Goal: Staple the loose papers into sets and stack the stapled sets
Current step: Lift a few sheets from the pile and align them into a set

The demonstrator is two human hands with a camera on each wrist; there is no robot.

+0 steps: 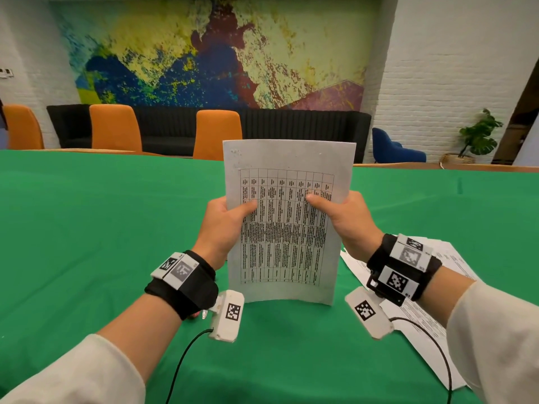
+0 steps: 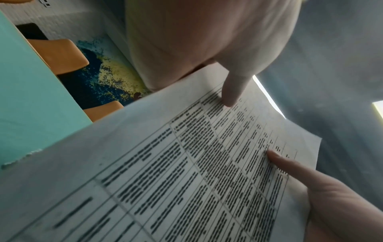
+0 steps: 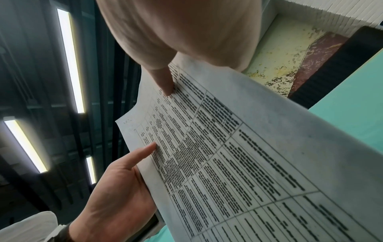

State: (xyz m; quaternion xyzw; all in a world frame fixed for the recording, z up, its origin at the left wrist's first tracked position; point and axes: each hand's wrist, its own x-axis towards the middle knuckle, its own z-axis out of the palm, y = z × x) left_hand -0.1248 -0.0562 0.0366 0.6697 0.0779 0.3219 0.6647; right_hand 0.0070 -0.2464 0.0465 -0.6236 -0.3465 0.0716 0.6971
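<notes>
The sheaf of papers (image 1: pixel 287 223) stands upright on its lower edge on the green counter (image 1: pixel 87 228), directly in front of the person, printed table facing the head camera. The left hand (image 1: pixel 226 225) grips the left edge with its thumb pressed across the front face; the right hand (image 1: pixel 348 217) grips the right edge the same way, so each hand pinches the sheaf between thumb and the fingers behind. The step in hand appears to be squaring the sheets into an aligned set before stapling. The sheaf bows slightly at the bottom, which suggests the edges are seated against the counter. The next move calls for a firm hold on the set with one hand while the other fetches a stapler, then a corner placed in it without letting the sheets slip. More loose papers (image 1: pixel 420 313) lie flat on the counter to the right, partly under the right wrist and sleeve. No stapler is visible in any view. The number of sheets in the sheaf cannot be determined, and the fingers behind it are hidden. Small marks near the upper left corner (image 1: pixel 236 153) are too faint to identify. The printed text is illegible.
</notes>
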